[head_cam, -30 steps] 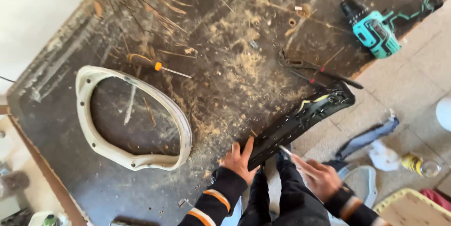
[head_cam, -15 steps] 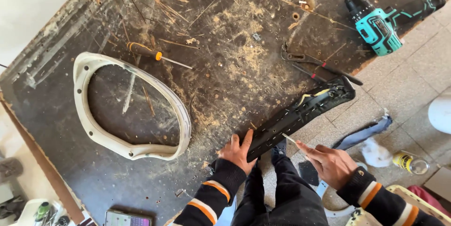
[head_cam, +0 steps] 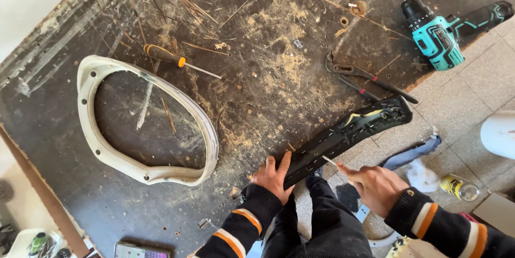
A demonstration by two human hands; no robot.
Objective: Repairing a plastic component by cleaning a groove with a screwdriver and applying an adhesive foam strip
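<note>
Head view: a dark, scarred workbench (head_cam: 268, 108) strewn with sawdust is seen from above. Far to the left of the left hand, at the lower edge of the picture, a phone (head_cam: 140, 250) is laid flat on the bench. Up and to the left of the left hand, a white oval plastic frame (head_cam: 102, 153) is laid flat, its near end just beside that hand. Beyond the frame, a screwdriver with a black-and-orange handle (head_cam: 174, 60) is laid on the bench.

The left hand (head_cam: 274, 176) is pressed flat, fingers spread, on the near end of a long black trim panel (head_cam: 348, 132), at the bench edge. The panel is run up and to the right from this hand, overhanging the bench edge, with a row of staples visible along it.

The right hand (head_cam: 375, 185) is held just right of the left hand and below the panel. It is closed on a thin, pale pointed tool (head_cam: 329, 160), whose tip is set against the panel's lower edge; the kind of tool cannot be told.

Above the right hand, black pliers (head_cam: 365, 78) are laid beside the panel's far end. Further up and right, a teal cordless drill (head_cam: 442, 30) is laid at the bench corner. To the right of the right hand, a yellow can (head_cam: 459, 187) is lying on the tiled floor.
</note>
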